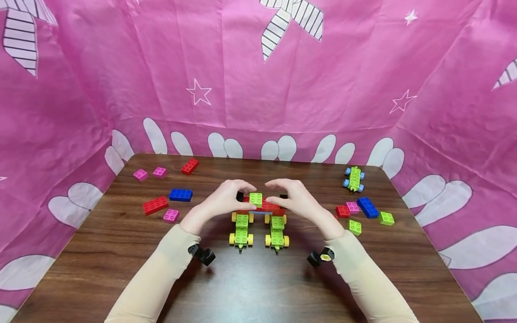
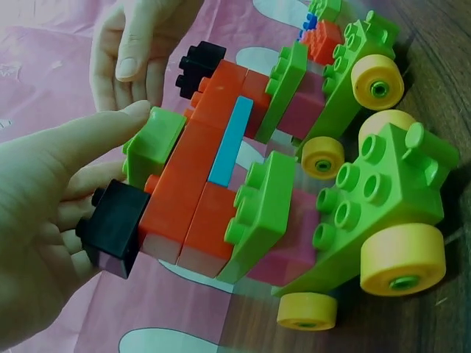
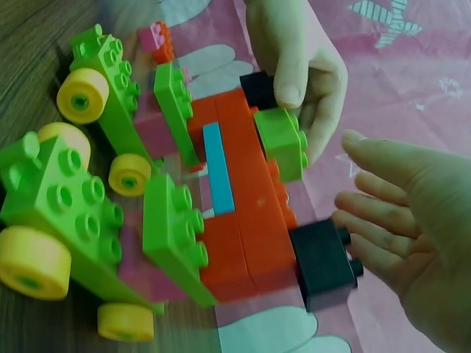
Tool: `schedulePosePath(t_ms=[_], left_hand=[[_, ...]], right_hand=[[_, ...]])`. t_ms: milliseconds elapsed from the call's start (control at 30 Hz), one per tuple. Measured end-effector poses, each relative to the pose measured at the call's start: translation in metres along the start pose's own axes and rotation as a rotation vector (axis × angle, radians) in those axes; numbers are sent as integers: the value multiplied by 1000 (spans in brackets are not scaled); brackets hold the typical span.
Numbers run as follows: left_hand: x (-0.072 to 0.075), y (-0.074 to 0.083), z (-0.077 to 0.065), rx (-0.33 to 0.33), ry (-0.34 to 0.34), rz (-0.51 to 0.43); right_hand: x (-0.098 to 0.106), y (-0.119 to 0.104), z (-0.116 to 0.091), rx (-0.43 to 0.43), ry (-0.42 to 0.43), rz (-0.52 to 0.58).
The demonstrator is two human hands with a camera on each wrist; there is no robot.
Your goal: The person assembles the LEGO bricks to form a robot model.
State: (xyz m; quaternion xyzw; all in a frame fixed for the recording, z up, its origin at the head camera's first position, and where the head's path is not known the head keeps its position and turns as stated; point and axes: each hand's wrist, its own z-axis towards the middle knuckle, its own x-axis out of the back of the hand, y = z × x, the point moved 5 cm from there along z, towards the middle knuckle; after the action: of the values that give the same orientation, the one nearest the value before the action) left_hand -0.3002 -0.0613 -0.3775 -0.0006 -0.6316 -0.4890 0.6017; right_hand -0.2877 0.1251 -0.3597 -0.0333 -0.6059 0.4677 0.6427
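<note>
Between the hands stands a built toy: a red brick beam (image 2: 195, 147) with a blue strip (image 2: 232, 143) in its front. Black bricks (image 3: 324, 265) sit at both ends. Green bricks and pink bricks (image 2: 294, 235) carry it on two green wheeled bases (image 1: 277, 231) with yellow wheels. My left hand (image 1: 224, 197) pinches a lime green brick (image 1: 256, 199) on the beam's top, thumb against its near side, fingers behind. My right hand (image 1: 296, 197) stays by the right end, fingers extended and apart, holding nothing; its thumb is near the beam.
Loose red (image 1: 155, 205), blue (image 1: 180, 194) and pink bricks (image 1: 171, 216) lie to the left. To the right are a blue brick (image 1: 368, 207), green bricks (image 1: 386, 218), a red brick (image 1: 343, 211) and a green base with blue wheels (image 1: 354, 179). A pink cloth surrounds the table's back.
</note>
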Motion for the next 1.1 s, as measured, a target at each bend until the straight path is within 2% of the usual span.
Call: schedulePosePath(t_ms=[233,600,700,933,1100], left_hand=[[-3,6,3,-32,2,6],[-7,4,3,6,-19,30],[-7,3,2,2,-20,36],[-8,2,3,2,-30,38],[-8,3,3,-16,-30,42]], right_hand=[[18,9,-14,29,152,-41],[46,35,-47,55,339,-117],[53,47,-60,27,352,-138],[68,80,-93,-80,310,-215],[80,107,-117,-174,308,-194]])
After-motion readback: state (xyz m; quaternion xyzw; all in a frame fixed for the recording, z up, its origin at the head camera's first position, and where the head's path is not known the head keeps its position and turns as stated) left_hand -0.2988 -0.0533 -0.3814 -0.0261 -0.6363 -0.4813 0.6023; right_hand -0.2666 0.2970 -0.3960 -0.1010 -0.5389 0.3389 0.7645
